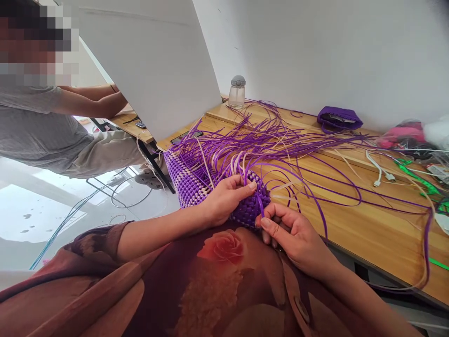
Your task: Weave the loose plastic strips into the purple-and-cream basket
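Note:
A woven piece of purple and cream plastic strips [187, 180] lies against my body at the table's edge, with many long loose strips [266, 135] fanning out over the tabletop. My left hand [228, 199] rests on the woven part, its thumb and forefinger pinched on a purple strip near the top edge. Lower down, my right hand [287, 231] pinches a short length of purple strip [260, 206] that rises from the dark purple weave. Part of the weave is hidden behind my left hand and forearm.
On the wooden table [386, 224] are a clear bottle [237, 92], a phone [185, 136], a purple woven pouch [339, 118], white cables [377, 171] and a green tape [417, 178]. A grey partition [150, 61] stands at left; beyond it another person [42, 121] sits.

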Tool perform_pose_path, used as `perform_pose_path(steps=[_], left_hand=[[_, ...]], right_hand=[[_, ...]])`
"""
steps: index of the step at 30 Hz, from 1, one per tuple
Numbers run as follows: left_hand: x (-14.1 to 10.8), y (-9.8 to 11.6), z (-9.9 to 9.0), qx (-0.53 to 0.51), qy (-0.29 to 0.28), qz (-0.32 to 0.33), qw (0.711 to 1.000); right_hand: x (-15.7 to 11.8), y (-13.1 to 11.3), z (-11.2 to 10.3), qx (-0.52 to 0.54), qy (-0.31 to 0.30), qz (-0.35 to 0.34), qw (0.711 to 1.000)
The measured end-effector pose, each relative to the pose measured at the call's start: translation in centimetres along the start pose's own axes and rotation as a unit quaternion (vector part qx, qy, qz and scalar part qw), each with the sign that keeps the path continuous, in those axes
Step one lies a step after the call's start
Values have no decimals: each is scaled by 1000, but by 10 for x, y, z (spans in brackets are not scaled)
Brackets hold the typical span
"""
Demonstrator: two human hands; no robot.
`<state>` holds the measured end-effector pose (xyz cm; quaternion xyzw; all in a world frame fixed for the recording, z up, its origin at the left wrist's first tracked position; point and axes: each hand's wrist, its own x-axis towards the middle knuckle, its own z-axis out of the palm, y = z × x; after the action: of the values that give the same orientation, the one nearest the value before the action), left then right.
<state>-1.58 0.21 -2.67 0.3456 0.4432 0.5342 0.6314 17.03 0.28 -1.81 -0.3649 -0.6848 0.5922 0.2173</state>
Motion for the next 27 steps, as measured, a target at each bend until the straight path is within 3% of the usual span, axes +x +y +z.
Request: perform_pose_path(steps=[4, 7, 11, 15, 21, 23, 27], left_hand=[[-1, 1, -8, 37, -12, -17, 999], [3, -2, -5, -3, 22, -5, 1000], [8, -5, 4, -6, 63, 25, 998], [9, -4, 3, -32, 25, 0, 999], [8, -3, -9, -56, -29, -16, 998], [7, -4, -8, -37, -19, 2, 999], [7, -3, -2, -17, 43, 22, 999]], right_hand=[[2, 0, 2, -4, 19, -8, 1000], [7, -1, 6, 16, 23, 14, 1000], [11, -1, 7, 30, -18, 54, 998], [9, -1, 4, 35, -28, 46, 998], [3, -4, 3, 18, 27, -47, 998], [4, -5, 3, 13, 34, -49, 998], [10, -5, 5, 15, 3, 10, 1000]])
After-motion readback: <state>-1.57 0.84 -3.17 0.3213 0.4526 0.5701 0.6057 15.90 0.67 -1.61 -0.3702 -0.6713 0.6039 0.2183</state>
